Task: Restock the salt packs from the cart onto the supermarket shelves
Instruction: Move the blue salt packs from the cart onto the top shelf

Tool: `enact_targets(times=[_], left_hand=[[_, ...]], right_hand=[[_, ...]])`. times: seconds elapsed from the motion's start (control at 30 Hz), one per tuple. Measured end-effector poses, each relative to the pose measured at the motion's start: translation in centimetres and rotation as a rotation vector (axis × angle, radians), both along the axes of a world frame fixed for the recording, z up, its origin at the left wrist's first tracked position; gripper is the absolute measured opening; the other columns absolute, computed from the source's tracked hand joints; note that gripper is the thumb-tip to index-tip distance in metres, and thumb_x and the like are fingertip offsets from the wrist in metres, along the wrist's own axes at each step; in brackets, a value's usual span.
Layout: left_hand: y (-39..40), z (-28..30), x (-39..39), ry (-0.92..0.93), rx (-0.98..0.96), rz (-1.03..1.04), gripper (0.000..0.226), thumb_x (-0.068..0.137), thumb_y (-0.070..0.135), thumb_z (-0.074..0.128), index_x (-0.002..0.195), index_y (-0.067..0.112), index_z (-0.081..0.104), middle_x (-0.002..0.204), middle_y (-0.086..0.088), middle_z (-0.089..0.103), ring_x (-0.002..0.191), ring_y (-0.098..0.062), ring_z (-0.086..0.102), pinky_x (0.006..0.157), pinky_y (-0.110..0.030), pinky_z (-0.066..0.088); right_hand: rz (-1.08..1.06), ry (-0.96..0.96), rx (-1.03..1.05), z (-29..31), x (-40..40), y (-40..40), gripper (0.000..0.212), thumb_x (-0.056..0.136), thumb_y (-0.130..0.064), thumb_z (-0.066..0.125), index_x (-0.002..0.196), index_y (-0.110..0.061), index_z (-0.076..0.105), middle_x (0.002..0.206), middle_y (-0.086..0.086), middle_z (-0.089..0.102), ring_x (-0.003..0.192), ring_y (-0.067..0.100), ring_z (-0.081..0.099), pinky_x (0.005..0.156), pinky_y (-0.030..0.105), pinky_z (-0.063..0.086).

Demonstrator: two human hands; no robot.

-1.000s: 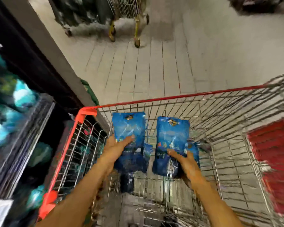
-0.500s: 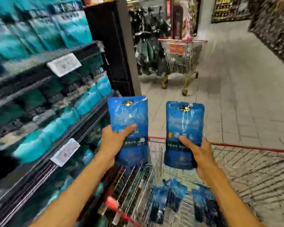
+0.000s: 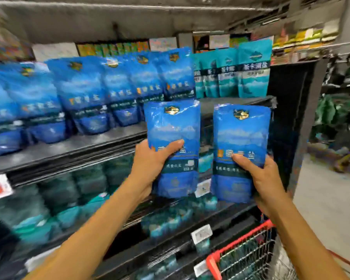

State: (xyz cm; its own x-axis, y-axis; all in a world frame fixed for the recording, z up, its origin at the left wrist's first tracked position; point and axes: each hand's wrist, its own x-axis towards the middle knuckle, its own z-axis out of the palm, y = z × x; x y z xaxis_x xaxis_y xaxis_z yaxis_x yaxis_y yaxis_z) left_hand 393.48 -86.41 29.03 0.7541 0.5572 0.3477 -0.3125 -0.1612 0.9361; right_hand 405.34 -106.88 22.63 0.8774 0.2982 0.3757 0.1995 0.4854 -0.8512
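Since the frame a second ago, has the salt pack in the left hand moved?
Yes. The left hand has carried its blue salt pack up out of the cart to the front of the shelf of matching blue packs.

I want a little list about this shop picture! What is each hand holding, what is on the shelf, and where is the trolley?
left hand: grips a blue salt pack, upright, thumb across its front
right hand: grips a second blue salt pack, upright
packs in the hands: side by side, apart, raised in front of the shelves
upper shelf: a row of matching blue packs, teal packs to their right
lower shelves: teal packs, blurred
cart: red-rimmed wire, bottom right, below the right hand
price tags: on the shelf edges, unreadable
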Motion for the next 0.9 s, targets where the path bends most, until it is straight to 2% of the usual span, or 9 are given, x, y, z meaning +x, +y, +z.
enact_targets(times=[0.07,0.2,0.33,0.47,0.53,0.67,0.73,0.8,0.9], left_hand=[[2.3,1.3,-2.5,-0.032,0.013,0.081,0.014,0.075,0.019,0.082,0.088,0.018,0.076,0.090,-0.004,0.078,0.075,-0.015,0.072,0.062,-0.030,0.058],[6.9,3.4,-7.4,-0.092,0.029,0.208,0.012,0.074,0.020,0.083,0.085,0.020,0.077,0.089,-0.001,0.078,0.076,-0.013,0.073,0.063,-0.027,0.058],[11.6,6.1,-11.9,-0.139,0.087,0.322,0.011,0.074,0.022,0.083,0.082,0.028,0.079,0.091,0.000,0.078,0.079,-0.013,0.073,0.067,-0.029,0.060],[16.3,9.2,-15.9,-0.198,0.150,0.446,0.013,0.073,0.021,0.084,0.084,0.023,0.078,0.094,-0.003,0.078,0.086,-0.020,0.073,0.078,-0.042,0.061],[18.8,10.3,-17.6,-0.231,0.119,0.501,0.021,0.070,0.023,0.086,0.089,0.020,0.077,0.097,-0.003,0.077,0.091,-0.023,0.073,0.081,-0.046,0.060],[23.7,11.3,-19.7,-0.261,0.057,0.550,0.047,0.061,0.029,0.089,0.103,0.015,0.075,0.102,-0.005,0.076,0.095,-0.025,0.073,0.083,-0.050,0.059],[26.0,11.3,-20.1,-0.277,0.026,0.563,0.045,0.064,0.024,0.089,0.105,0.013,0.073,0.105,-0.007,0.076,0.099,-0.028,0.072,0.088,-0.053,0.056],[27.7,11.0,-20.0,-0.265,0.004,0.574,0.037,0.070,0.016,0.086,0.104,0.011,0.073,0.106,-0.009,0.075,0.101,-0.030,0.071,0.091,-0.055,0.055],[29.2,10.1,-19.9,-0.181,0.037,0.577,0.037,0.075,0.011,0.082,0.110,0.006,0.071,0.107,-0.010,0.075,0.100,-0.028,0.071,0.092,-0.050,0.056]], right_hand=[[0.085,-0.025,-0.005,1.4,-0.9,3.3,0.036,0.059,-0.035,0.085,0.091,-0.020,0.077,0.096,0.003,0.078,0.082,0.018,0.074,0.069,0.032,0.059],[0.229,-0.065,0.009,4.3,-3.3,10.0,0.033,0.059,-0.033,0.086,0.091,-0.026,0.078,0.097,0.003,0.078,0.085,0.020,0.074,0.072,0.036,0.060],[0.325,-0.103,0.054,7.6,-5.8,16.4,0.037,0.062,-0.028,0.085,0.097,-0.020,0.075,0.101,0.005,0.078,0.087,0.020,0.074,0.078,0.038,0.061],[0.428,-0.153,0.094,11.9,-8.3,22.9,0.016,0.077,-0.014,0.080,0.091,-0.020,0.076,0.098,0.003,0.078,0.086,0.017,0.074,0.074,0.032,0.060],[0.468,-0.184,0.096,13.8,-9.7,26.2,0.014,0.079,-0.011,0.080,0.089,-0.019,0.076,0.096,0.003,0.078,0.086,0.016,0.073,0.075,0.032,0.060],[0.530,-0.216,0.022,16.0,-11.6,32.4,0.017,0.077,-0.010,0.082,0.093,-0.012,0.075,0.099,0.009,0.077,0.089,0.022,0.073,0.079,0.038,0.060],[0.545,-0.221,-0.040,16.5,-12.6,34.9,0.015,0.076,-0.010,0.083,0.088,-0.014,0.074,0.100,0.010,0.077,0.095,0.024,0.073,0.087,0.041,0.059],[0.558,-0.229,-0.098,16.3,-13.7,36.8,0.016,0.077,-0.007,0.082,0.090,-0.013,0.074,0.100,0.009,0.077,0.094,0.023,0.073,0.092,0.041,0.057],[0.520,-0.301,-0.179,15.6,-14.1,38.3,0.019,0.076,-0.006,0.083,0.086,-0.016,0.071,0.092,0.002,0.076,0.082,0.013,0.071,0.083,0.033,0.058]])
